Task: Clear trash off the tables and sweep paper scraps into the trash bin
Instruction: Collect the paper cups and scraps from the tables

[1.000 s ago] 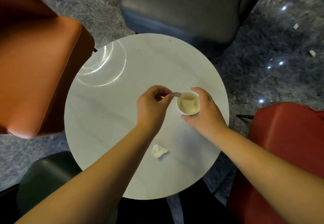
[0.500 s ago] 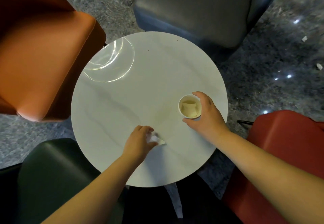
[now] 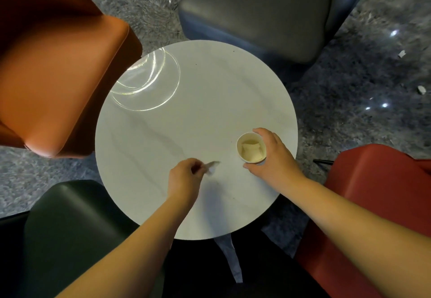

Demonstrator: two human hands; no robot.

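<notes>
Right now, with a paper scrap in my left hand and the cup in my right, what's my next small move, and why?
Probably carry the paper scrap across and drop it into the paper cup. Your left hand pinches it just off the table, and your right hand steadies the open cup, which already holds paper.

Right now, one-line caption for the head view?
Left hand pinches a paper scrap above the round table; right hand grips the paper cup.
</notes>
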